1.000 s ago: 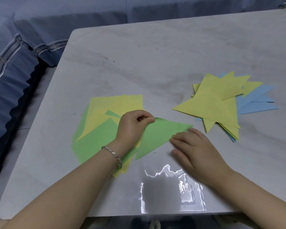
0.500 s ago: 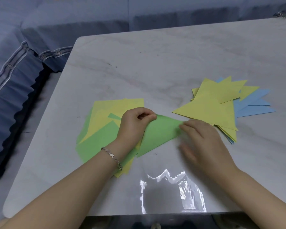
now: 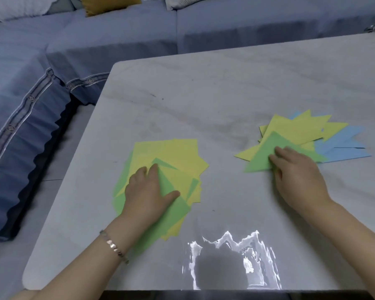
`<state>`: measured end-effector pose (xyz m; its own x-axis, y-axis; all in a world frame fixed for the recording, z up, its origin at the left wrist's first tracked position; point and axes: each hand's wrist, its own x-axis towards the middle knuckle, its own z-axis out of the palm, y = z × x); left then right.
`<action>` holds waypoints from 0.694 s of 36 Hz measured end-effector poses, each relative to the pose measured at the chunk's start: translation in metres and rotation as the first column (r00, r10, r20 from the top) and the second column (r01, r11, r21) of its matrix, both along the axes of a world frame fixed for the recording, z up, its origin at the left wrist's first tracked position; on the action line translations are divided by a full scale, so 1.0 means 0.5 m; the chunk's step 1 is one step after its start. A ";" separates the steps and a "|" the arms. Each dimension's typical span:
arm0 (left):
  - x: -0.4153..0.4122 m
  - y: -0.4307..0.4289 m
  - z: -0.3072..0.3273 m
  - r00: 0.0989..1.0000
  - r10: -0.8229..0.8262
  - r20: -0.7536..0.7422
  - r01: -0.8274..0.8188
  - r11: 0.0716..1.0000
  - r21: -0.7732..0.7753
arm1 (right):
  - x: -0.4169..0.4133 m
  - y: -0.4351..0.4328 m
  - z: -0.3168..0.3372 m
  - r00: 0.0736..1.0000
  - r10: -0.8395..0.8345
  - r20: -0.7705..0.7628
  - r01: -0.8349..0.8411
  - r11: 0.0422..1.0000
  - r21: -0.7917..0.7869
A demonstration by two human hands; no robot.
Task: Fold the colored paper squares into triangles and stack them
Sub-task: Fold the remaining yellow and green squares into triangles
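Before you stands a grey marble-look table [image 3: 204,94], a bright light glare [image 3: 225,241] near its front edge; behind it, a blue sofa [image 3: 117,35] with a mustard cushion [image 3: 108,4]

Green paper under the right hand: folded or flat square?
Folded. The green paper shows a triangle outline atop the stack of triangles, right hand resting on it.

**LIGHTING AND IMAGE QUALITY**

Illumination: even, moderately bright, diffuse and cool in tone.
Glare: a ragged white reflection [image 3: 227,239] on the glossy table [image 3: 225,87] at 6 o'clock, enclosing a dark patch.
Shadows: faint and soft-edged on the table top, deep only beside the sofa [image 3: 30,148] at 9 o'clock.
Distortion: wide-angle, with table edges bowing toward the frame borders.
Focus: soft overall, with smeared detail at 12 o'clock.
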<state>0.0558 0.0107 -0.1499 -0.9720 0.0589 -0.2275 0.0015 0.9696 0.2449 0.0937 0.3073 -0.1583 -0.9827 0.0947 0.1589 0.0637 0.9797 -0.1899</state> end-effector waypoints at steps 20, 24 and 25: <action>-0.014 -0.017 0.075 0.980 0.180 -0.088 -0.107 0.842 0.529 | 0.061 -0.178 0.052 0.877 0.481 -0.019 -0.446 0.797 -0.408; -0.007 0.022 0.109 0.949 0.198 0.244 -0.313 0.541 0.780 | 0.081 -0.195 0.042 0.825 0.550 -0.131 -0.558 0.753 -0.349; -0.005 0.034 0.113 0.927 0.187 0.323 -0.374 0.471 0.799 | 0.084 -0.198 0.037 0.806 0.566 -0.173 -0.591 0.751 -0.295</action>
<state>0.0534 0.0279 -0.0935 -0.9230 0.0417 -0.3826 -0.3617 0.2455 0.8994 0.1356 0.2083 -0.1396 -0.8540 -0.4308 0.2918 -0.5203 0.7073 -0.4786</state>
